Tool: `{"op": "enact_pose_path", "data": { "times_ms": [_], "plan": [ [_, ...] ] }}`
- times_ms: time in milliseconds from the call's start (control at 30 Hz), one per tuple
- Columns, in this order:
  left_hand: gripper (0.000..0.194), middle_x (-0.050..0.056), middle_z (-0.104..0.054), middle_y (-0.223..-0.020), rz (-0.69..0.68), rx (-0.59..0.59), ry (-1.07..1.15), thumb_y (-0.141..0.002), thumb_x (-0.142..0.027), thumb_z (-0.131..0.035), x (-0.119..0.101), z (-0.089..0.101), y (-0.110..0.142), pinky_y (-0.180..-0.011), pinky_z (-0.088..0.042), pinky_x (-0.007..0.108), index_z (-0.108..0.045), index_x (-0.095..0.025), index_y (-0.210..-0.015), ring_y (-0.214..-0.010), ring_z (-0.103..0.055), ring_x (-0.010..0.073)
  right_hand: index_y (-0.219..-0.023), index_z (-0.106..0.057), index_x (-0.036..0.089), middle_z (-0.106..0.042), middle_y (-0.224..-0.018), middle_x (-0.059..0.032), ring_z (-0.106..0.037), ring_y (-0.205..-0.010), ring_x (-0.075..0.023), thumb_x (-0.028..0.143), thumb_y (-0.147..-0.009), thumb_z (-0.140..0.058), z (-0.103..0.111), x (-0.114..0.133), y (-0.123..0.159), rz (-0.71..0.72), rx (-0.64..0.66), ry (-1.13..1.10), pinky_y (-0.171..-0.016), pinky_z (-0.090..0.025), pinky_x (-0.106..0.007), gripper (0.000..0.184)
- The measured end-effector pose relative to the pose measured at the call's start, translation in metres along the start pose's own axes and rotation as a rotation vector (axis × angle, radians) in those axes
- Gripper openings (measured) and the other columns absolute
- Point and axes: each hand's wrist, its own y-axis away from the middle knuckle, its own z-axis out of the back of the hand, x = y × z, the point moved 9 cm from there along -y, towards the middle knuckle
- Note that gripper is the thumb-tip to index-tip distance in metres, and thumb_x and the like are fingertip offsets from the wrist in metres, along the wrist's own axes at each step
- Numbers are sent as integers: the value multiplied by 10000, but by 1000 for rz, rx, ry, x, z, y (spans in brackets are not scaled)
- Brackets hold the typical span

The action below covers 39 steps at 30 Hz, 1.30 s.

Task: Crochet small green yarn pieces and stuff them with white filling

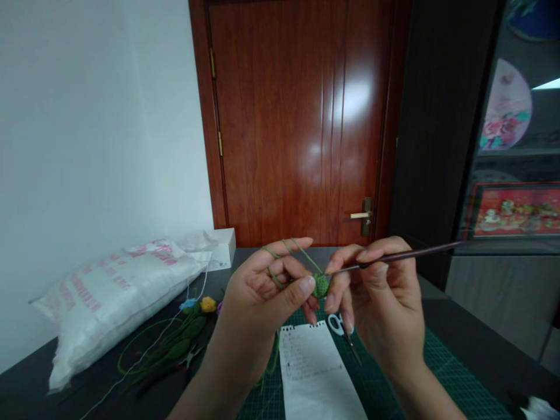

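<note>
Two hands are up in the lower middle of the frame, so what is each one doing?

The left hand pinches a green crocheted ball between thumb and fingertips, with green yarn looped over its fingers. The right hand holds a crochet hook, its metal tip at the top of the ball.

How tight is each grip?

Both look closed but light. The left has hold of the ball and the yarn, and the right has the hook's dark handle, close to the metal end.

Where could this go wrong?

If the left fingers relaxed, the yarn could go slack or slide off them. The tip could also snag or split the yarn, because the ball is small and the left thumb crowds it.

Which way does the hook point?

Its long axis runs almost level, with the tip pointing left at the ball and the handle rising slightly right, past the right hand.

And the ball?

It sits mid-frame between the hands, held in the air above a paper slip, scissors and a green cutting mat on the worktop. It looks too round to show a clear long axis
</note>
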Motion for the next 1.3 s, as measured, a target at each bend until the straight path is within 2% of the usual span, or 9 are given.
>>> {"op": "enact_pose_path", "data": {
  "times_ms": [133, 333, 433, 733, 1133, 1300],
  "plan": [
    [373, -32, -672, -714, -4, -2, -20, -825, -129, -787, -4, -1, 2, -526, -548, 194, -675, -156, -1179, -575, -645, 96, -1036, -549, 255, -716, -928, -5, -740, -572, -105, 243, -1056, -515, -2, 4, -1, 17, 22, 4, -386, -532, -123, 41],
    [384, -35, -661, -719, -1, -92, -62, -799, -126, -784, -13, -3, 9, -537, -544, 195, -681, -147, -1168, -575, -627, 89, -1054, -563, 238, -723, -955, -20, -762, -589, -129, 250, -1057, -523, -5, 10, 0, 76, 46, 45, -417, -572, -170, 42],
    [387, -38, -656, -723, -7, -101, -51, -791, -118, -786, -14, -3, 10, -535, -549, 193, -683, -146, -1163, -572, -625, 86, -1059, -565, 238, -729, -961, -28, -765, -581, -145, 249, -1055, -525, -7, 13, 1, 110, 50, 73, -417, -590, -204, 42],
    [377, -31, -666, -728, -6, 33, -1, -847, -127, -772, -5, -1, 0, -550, -553, 191, -661, -148, -1207, -572, -642, 85, -1062, -542, 242, -725, -972, -13, -767, -577, -136, 195, -1064, -485, -6, 10, 1, 72, -8, 46, -372, -563, -169, 74],
    [359, -27, -680, -740, 13, 70, 37, -859, -117, -771, 1, -3, 0, -576, -557, 184, -678, -159, -1204, -589, -656, 82, -1042, -539, 235, -727, -970, -20, -739, -534, -103, 182, -1066, -475, -6, 10, 2, 33, -39, 42, -378, -539, -139, 86],
    [367, -24, -679, -757, 4, 55, 54, -831, -121, -797, 1, -3, -1, -551, -566, 187, -694, -162, -1181, -588, -662, 90, -1033, -548, 236, -717, -943, -10, -730, -531, -108, 220, -1059, -509, -6, 11, 1, 46, 12, 56, -387, -561, -170, 50]
  ]
}}
